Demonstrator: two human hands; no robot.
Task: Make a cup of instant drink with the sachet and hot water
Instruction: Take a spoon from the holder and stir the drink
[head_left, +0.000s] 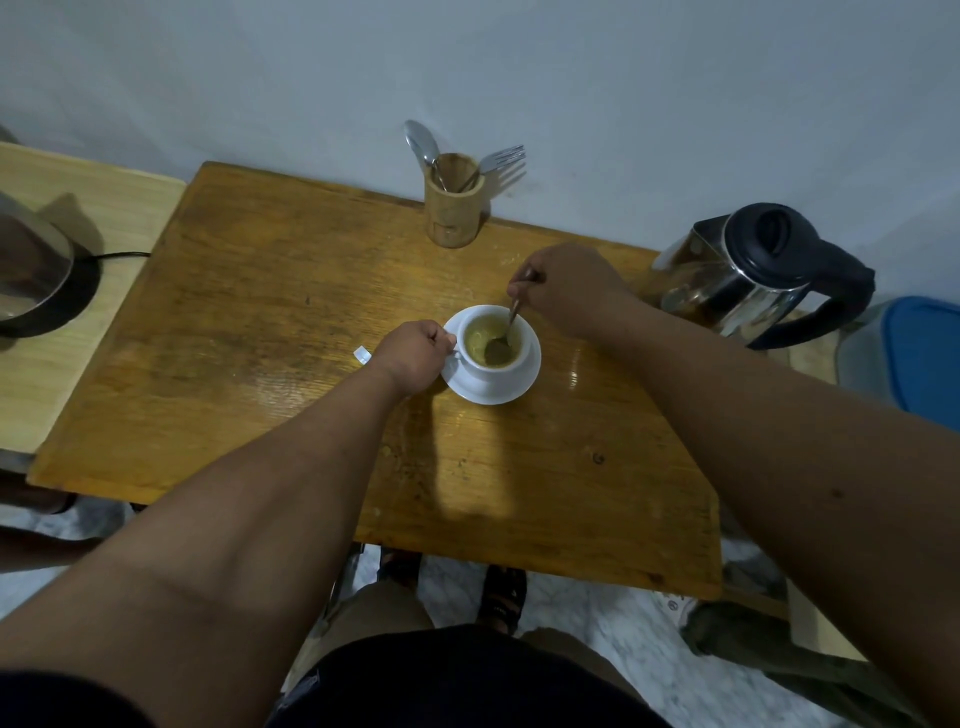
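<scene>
Wooden table (270, 332) against pale wall, cup mid-stir.

Head view: white cup (491, 348) on saucer (514, 387) near table's middle, filled with yellowish drink. Left hand (415, 358) curled beside cup, fingers pinched on its handle. Right hand (566, 291) above cup, fingertips pressed together on spoon (503, 340), bowl dipped in drink. Steel kettle (753, 275) at right edge. Bamboo holder (452, 200) with cutlery at back. Small white scrap (362, 355) just left of left hand, possibly sachet, cannot tell.
</scene>
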